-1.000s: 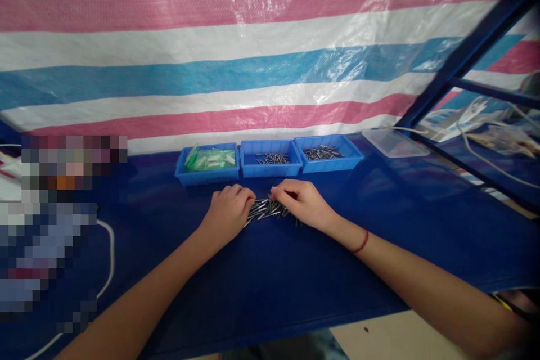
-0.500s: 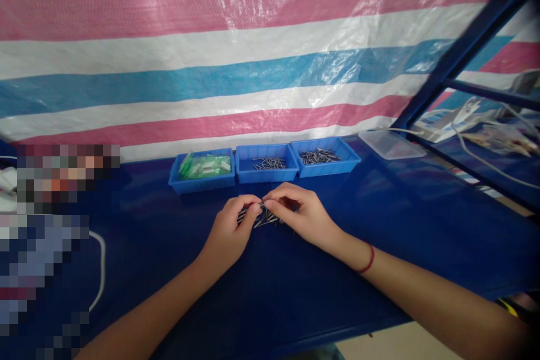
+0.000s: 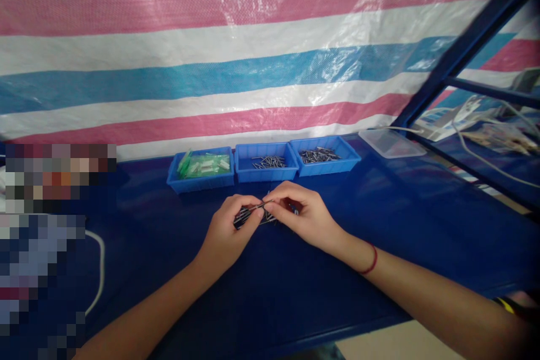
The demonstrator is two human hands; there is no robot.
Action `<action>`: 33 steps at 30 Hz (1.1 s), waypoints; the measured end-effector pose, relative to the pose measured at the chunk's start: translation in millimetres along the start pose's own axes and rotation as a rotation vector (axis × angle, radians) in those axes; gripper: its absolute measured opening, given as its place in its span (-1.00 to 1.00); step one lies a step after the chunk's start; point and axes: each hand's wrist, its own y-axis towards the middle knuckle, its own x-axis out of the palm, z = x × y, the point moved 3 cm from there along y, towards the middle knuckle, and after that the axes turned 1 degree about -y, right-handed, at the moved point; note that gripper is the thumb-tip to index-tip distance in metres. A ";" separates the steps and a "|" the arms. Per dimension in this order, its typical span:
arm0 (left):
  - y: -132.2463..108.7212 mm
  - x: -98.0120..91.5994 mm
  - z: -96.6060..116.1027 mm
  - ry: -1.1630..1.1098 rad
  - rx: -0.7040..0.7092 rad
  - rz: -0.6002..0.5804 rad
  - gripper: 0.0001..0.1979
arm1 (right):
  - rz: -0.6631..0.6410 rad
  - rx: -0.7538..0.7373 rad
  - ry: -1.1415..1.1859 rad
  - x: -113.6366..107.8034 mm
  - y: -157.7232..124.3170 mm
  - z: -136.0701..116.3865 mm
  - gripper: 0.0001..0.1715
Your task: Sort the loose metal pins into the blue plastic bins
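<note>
Behind the table (image 3: 261,298), striped plastic sheeting (image 3: 211,81) in pink, white and blue, glossy with reflected light. Along the far side of the table, three blue bins set side by side in a row. In the left bin (image 3: 201,183), green and white pieces (image 3: 206,166) with some clear plastic among them. In the middle bin (image 3: 266,174), thin metal pieces (image 3: 269,162) gathered toward the middle and right. In the right bin (image 3: 331,167), a heap of similar dark and silvery pieces. Beyond the row's right end, near the slanting blue frame (image 3: 468,45), a translucent lid or shallow tray (image 3: 393,144); cannot tell which.

Nearer, in front of the middle bin, a loose pile of metal pins (image 3: 270,217) on the table, partly hidden by both hands. From one side, left hand (image 3: 228,230) with thumb and index fingertip brought together, pinching a thin metal pin (image 3: 264,204) over the pile. From the other, right hand (image 3: 312,216), red cord (image 3: 373,260) at wrist, thumb and index finger likewise pressed together on the pin, close against the left fingertips. Cannot tell the number of pins in the pinch. At far left, a curving white cable (image 3: 102,264).
</note>
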 end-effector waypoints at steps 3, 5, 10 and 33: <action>0.8 -3.0 1.0 0.015 0.004 0.047 -0.93 | -0.004 0.000 -0.021 -0.3 0.4 2.3 -0.87; 1.0 -4.5 2.0 0.026 0.019 0.060 -0.94 | -0.042 0.002 -0.047 1.3 0.7 4.1 -0.85; 3.0 -8.3 -0.2 0.127 0.024 0.051 -0.78 | -0.068 0.203 0.145 1.6 6.4 17.6 -0.72; 16.3 -13.5 -35.1 0.538 0.064 -0.224 -0.81 | 0.105 0.476 0.340 -17.5 14.0 33.1 -0.49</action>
